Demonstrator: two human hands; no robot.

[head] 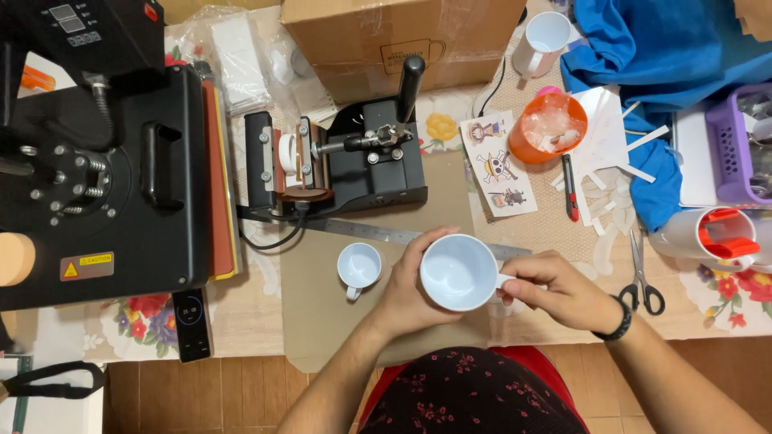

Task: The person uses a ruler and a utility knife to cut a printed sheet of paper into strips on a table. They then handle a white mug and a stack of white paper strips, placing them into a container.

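A white mug (458,273) is held upright over the table's front edge, its mouth facing the camera. My left hand (410,289) wraps around its left side. My right hand (555,291), with a black band on the wrist, grips the handle on the mug's right. A smaller white mug (359,266) stands on the tan mat (322,321) just left of my left hand. Behind them lies a metal ruler (378,233).
A black mug press (354,157) stands behind the mat, a large black heat press (104,169) at left. To the right lie a sticker sheet (497,165), an orange bowl (548,127), a red cutter (569,189), scissors (641,277), paper scraps and blue cloth (643,48). A cardboard box (394,40) sits at the back.
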